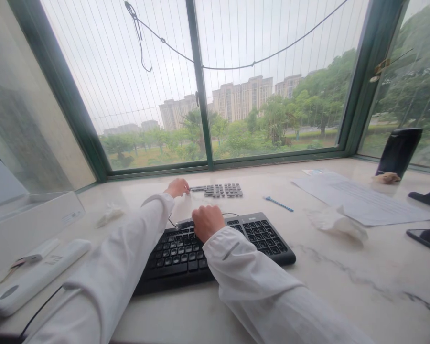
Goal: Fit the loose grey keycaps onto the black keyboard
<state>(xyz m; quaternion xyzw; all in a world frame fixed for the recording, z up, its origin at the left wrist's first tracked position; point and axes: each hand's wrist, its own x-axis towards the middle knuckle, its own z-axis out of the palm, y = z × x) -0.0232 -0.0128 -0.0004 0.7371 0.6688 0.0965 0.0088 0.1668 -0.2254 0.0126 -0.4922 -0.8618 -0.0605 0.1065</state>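
Keycaps lie just beside the left hand. The right hand hides some keyboard; I can't tell what their fingers hold.

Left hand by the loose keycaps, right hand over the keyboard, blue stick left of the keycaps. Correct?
No: in the head view the blue stick lies right of the loose keycaps. Left hand by them, right hand over the keyboard: correct.
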